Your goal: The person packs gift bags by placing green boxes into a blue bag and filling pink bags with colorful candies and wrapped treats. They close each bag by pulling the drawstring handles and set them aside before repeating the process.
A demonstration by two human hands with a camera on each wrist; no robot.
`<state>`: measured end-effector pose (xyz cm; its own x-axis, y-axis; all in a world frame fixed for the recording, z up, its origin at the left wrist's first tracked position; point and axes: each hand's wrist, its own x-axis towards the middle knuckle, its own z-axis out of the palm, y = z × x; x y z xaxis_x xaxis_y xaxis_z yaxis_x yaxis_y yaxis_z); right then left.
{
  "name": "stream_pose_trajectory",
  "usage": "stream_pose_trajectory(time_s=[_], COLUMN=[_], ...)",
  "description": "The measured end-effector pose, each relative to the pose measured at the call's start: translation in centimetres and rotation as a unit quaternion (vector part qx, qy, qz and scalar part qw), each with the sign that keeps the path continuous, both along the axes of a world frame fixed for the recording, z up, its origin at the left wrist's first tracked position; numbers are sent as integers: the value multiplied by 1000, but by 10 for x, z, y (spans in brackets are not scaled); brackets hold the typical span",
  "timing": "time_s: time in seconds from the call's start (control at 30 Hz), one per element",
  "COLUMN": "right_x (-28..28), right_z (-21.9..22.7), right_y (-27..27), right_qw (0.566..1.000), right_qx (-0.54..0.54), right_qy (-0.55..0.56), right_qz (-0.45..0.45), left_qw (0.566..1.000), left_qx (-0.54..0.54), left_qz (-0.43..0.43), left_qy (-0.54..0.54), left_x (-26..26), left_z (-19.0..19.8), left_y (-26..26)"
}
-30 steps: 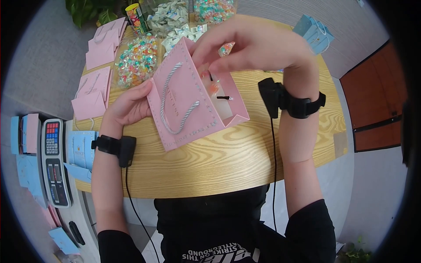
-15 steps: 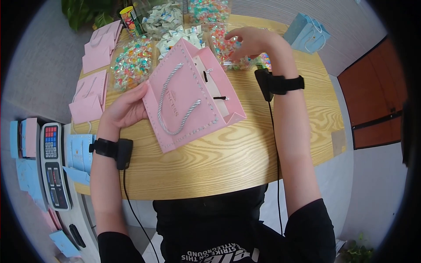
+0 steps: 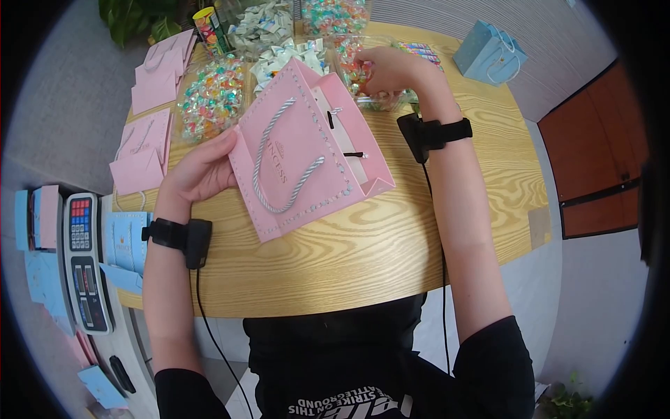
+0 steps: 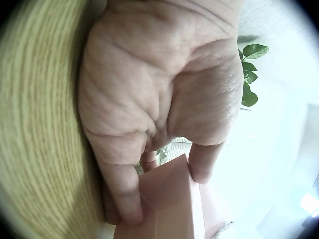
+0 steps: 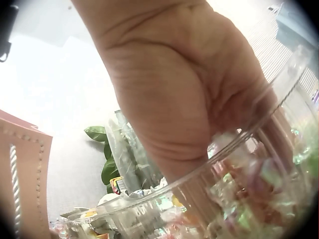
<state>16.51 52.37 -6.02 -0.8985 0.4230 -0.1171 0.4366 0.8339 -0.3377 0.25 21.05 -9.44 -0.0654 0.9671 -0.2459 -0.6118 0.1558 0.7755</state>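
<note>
My left hand (image 3: 206, 164) grips the base of a pink gift bag (image 3: 300, 133); in the left wrist view the thumb lies on one side and the fingers on the other. The bag leans on its side over the table, its open mouth facing right, a silver rope handle (image 3: 259, 164) across its front. My right hand (image 3: 391, 68) reaches down into a clear plastic tub (image 5: 219, 154) of shiny wrapped candies (image 3: 349, 56). Seen through the tub wall, its fingers are down among the candies, and I cannot tell whether they pinch any.
Left of the bag is another tub of colourful candies (image 3: 213, 98); white packets (image 3: 289, 59) fill containers behind it. A blue gift bag (image 3: 481, 56) stands at the far right. Pink bags (image 3: 143, 146) lie along the left edge, near a scale (image 3: 82, 223).
My right hand has drawn back from the bag's mouth, where it held a wrapped candy, and moved into the candy tub. My left hand keeps its grip on the bag.
</note>
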Motion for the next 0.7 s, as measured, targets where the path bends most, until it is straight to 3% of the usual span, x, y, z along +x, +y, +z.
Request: stream_pose_trajectory(time_s=[0.03, 0.17, 0.23, 0.37, 0.7], right_x=[0, 0, 0, 0, 8], right_z=[0, 14, 16, 16, 29], right_y=[-2, -6, -7, -6, -1], right_qw=[997, 998, 999, 998, 986], right_qx=[30, -63, -12, -16, -91], right_qy=[68, 0, 44, 58, 139], right_qz=[35, -28, 14, 12, 16], left_qw=[1000, 1000, 1000, 1000, 1000], left_qx=[3, 3, 2, 1, -1], left_qz=[-8, -7, -9, -13, -7], left_qy=[-1, -7, -7, -2, 4], left_x=[-2, 1, 0, -1, 0], left_z=[-1, 2, 0, 0, 1], left_y=[0, 0, 0, 0, 0])
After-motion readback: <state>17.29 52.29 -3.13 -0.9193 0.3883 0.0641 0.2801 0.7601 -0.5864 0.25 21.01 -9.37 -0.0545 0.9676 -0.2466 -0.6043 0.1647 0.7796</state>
